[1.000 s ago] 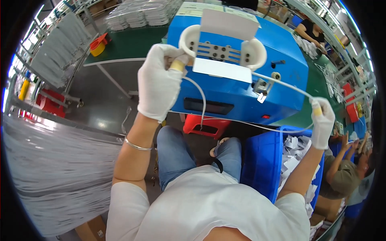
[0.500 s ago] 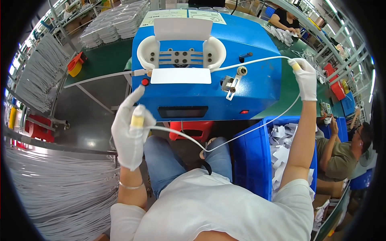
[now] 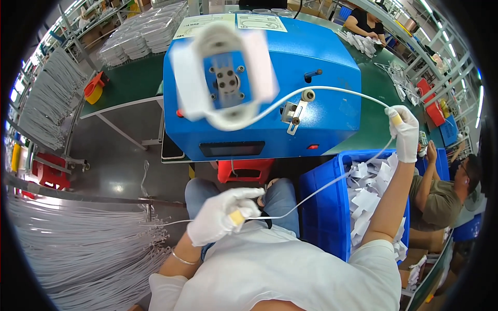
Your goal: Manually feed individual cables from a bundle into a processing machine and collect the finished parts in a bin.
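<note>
My right hand (image 3: 406, 136), in a white glove with a yellow band on a finger, is closed around a white cable (image 3: 332, 87) at the right of the blue machine (image 3: 332, 67). From there the cable runs to the machine's turning head (image 3: 234, 119), which is smeared by motion and has white flaps (image 3: 189, 80) on its sides. A slacker length sags from the right hand to my gloved left hand (image 3: 222, 216), low over my lap. Its index finger points right while the other fingers are curled on the cable. A thin tail sticks out on the left.
A blue bin (image 3: 321, 207) of white paper pieces stands at my right. Bundled white cables (image 3: 78, 249) lie on a rack at lower left. A red stool (image 3: 244, 171) is under the machine. Stacked clear trays (image 3: 145, 33) sit behind; two people work at the right.
My left hand has dropped from the machine's front left to above my lap. The machine's head has turned and is blurred. My right hand has shifted slightly down and right.
</note>
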Available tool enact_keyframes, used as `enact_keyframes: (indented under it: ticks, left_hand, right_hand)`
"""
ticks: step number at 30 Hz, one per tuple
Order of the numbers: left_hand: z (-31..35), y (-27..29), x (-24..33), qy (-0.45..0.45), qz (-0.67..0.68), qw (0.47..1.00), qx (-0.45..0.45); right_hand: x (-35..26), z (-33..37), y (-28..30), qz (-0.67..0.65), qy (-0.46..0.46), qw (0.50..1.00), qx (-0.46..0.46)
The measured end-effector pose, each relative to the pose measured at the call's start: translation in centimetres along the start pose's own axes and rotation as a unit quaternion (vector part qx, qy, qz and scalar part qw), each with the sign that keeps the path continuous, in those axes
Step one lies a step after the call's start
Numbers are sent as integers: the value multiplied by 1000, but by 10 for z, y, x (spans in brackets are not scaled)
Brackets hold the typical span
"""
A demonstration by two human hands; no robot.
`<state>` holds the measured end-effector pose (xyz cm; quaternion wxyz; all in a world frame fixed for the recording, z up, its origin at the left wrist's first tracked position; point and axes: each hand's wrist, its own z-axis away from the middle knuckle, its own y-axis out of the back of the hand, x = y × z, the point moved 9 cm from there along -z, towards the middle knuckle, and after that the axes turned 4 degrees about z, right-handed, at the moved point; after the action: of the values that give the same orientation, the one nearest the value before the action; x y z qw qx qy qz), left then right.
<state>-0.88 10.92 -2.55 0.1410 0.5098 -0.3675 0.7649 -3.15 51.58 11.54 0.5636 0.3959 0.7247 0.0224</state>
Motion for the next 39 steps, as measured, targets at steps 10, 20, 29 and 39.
enact_keyframes:
  ticks: [10, 20, 29, 39]
  left_hand:
    - [-21, -18, -59, 81, -35, 995, -46]
    - [-24, -27, -84, 100, -83, 987, -96]
    - [-14, -31, -80, 92, -308, 932, -170]
    - [-35, -57, -69, 41, -386, 891, -237]
  right_hand:
    - [-4, 21, -20, -17, -73, 997, -32]
    - [-53, 58, -101, -182, -52, 958, -213]
    - [-48, 119, -147, -460, -189, 831, -251]
    - [-58, 117, -148, -412, -175, 872, -197]
